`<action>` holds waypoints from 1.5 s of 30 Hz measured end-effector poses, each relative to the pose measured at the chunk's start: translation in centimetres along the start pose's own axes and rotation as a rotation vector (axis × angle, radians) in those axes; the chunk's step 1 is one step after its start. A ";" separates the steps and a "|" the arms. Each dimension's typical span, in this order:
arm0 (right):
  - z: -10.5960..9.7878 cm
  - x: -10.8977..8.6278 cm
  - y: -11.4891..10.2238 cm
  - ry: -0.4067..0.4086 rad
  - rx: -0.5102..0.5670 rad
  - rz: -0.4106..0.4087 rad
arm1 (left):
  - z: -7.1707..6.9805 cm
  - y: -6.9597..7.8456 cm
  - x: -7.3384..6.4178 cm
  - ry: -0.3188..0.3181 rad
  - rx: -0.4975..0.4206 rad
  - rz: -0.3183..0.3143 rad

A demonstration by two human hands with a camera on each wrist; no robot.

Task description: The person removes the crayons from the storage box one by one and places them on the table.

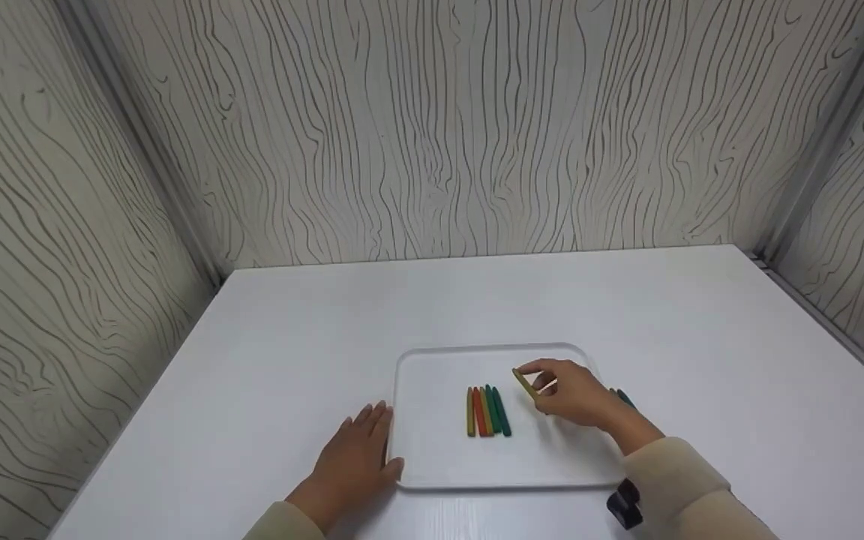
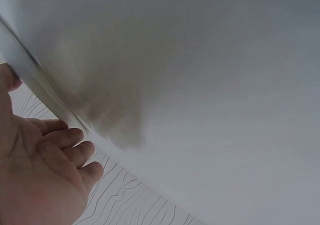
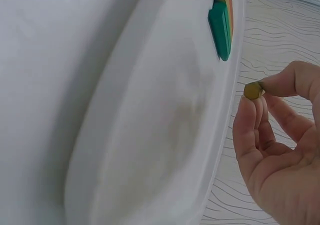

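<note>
The right hand pinches an olive-yellow hexagonal crayon between its thumb and fingertips, a small, precise hold with the palm free of it; in the right wrist view the crayon's six-sided end shows between the thumb and a fingertip. The pinched crayon is tilted, and it is over a white rectangular tray, apart from the other crayons. Just to the left of this grip, five crayons lie side by side on the tray, some of them touching: farthest from the grip a yellow crayon, next an orange-red crayon, then a mustard crayon, then a green crayon, and nearest the grip a dark green crayon. To the right of the grip, beside the wrist, the ends of more dark green crayons show, partly hidden by the forearm. Well to the left of the pinch, the left hand holds no crayon; its fingers are extended beside the tray's left rim, with the thumb spread away from them at the near left corner.
</note>
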State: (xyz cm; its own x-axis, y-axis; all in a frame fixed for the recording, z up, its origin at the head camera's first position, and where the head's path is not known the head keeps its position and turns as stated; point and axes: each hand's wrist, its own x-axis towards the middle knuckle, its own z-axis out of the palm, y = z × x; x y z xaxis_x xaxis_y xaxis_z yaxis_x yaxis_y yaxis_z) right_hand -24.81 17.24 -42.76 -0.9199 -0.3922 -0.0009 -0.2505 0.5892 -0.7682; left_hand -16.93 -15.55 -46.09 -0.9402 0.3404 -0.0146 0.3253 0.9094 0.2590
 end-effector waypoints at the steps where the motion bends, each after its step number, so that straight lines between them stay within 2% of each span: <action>1: -0.3 -0.1 0.0 0.006 0.004 0.010 | 0.0 0.0 0.0 -0.004 -0.007 -0.002; 15: -3.6 -2.0 1.9 0.075 -0.018 0.086 | -0.1 0.1 0.0 0.020 -0.002 0.013; 24: -5.2 -3.1 3.4 0.089 -0.012 0.117 | -0.1 0.0 0.0 0.024 -0.012 0.021; 34: -6.1 -4.1 5.3 0.120 -0.065 0.158 | 0.2 0.1 0.0 -0.016 0.021 -0.021; 45: -6.9 -5.0 6.8 0.133 -0.083 0.216 | -0.1 0.1 0.0 -0.010 0.005 -0.009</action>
State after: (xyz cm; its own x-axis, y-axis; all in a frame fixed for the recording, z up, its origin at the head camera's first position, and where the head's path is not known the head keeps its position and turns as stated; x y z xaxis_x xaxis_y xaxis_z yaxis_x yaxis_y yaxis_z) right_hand -24.00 28.07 -43.61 -0.9848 -0.1584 -0.0712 -0.0628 0.7070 -0.7044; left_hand -16.85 -15.47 -45.99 -0.9420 0.3346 -0.0264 0.3175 0.9137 0.2536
